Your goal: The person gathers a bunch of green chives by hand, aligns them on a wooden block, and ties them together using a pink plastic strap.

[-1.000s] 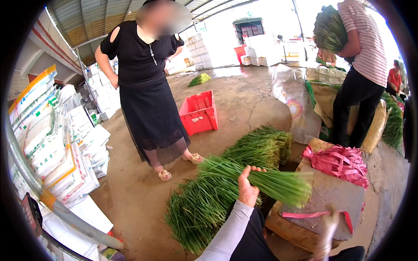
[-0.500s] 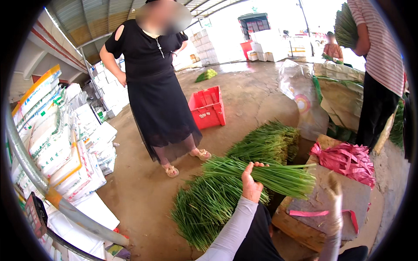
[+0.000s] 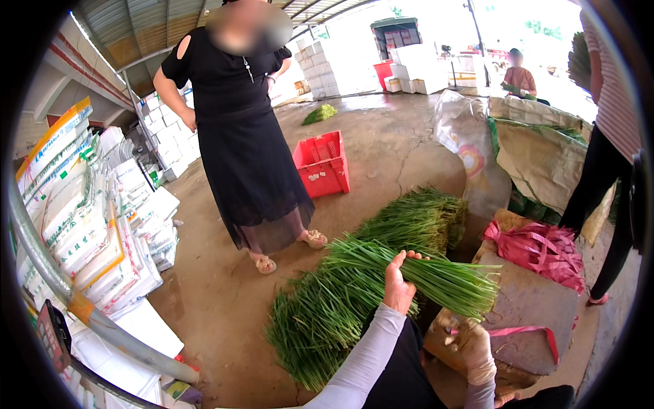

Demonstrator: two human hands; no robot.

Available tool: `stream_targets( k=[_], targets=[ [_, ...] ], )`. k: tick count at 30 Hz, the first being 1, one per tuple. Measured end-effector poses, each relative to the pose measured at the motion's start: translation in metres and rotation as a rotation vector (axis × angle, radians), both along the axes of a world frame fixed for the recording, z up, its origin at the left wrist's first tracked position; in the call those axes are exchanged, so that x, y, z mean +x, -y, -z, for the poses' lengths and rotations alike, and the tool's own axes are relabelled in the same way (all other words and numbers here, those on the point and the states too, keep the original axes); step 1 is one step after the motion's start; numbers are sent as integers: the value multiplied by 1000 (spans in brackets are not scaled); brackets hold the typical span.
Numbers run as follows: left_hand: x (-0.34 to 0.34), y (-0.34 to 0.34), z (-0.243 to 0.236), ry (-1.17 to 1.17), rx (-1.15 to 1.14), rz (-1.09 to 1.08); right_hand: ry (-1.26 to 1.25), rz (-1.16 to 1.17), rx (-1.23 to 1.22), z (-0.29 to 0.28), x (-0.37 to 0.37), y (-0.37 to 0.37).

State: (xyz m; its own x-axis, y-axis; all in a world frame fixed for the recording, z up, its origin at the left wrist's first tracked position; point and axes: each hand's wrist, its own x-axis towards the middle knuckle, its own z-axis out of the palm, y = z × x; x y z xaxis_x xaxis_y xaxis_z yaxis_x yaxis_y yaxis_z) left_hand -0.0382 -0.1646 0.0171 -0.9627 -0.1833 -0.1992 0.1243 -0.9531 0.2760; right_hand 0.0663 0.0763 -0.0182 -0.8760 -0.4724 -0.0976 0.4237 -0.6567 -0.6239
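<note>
My left hand (image 3: 399, 286), in a pale sleeve, grips a bunch of long green stalks (image 3: 449, 279) held crosswise over a large heap of similar stalks (image 3: 313, 313). My right hand (image 3: 471, 346), in a worn light glove, is low beside a grey board (image 3: 528, 307), its fingers closed on the left end of a flat pink strap (image 3: 528, 332) lying across the board. A tangled bundle of pink straps (image 3: 538, 249) rests at the board's back.
A person in black (image 3: 238, 157) stands ahead by a red crate (image 3: 320, 167). Foam box stacks (image 3: 95, 238) and a metal rail (image 3: 48, 262) are left. A co-worker in stripes (image 3: 610, 136) stands at right by wrapped bales (image 3: 531, 157). Another person (image 3: 519, 80) is behind.
My right hand has come down and left from a raised position onto the strap's end. The striped co-worker has moved rightward with a green bunch. The person behind has come into view.
</note>
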Motion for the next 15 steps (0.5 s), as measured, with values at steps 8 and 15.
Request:
stream_targets(
  k=[8, 15],
  targets=[
    [3, 15, -3, -19, -30, -92, 44, 123, -148, -9, 5, -33],
    [-4, 63, 2, 16, 86, -455, -80, -142, 718, -8, 53, -74]
  ],
)
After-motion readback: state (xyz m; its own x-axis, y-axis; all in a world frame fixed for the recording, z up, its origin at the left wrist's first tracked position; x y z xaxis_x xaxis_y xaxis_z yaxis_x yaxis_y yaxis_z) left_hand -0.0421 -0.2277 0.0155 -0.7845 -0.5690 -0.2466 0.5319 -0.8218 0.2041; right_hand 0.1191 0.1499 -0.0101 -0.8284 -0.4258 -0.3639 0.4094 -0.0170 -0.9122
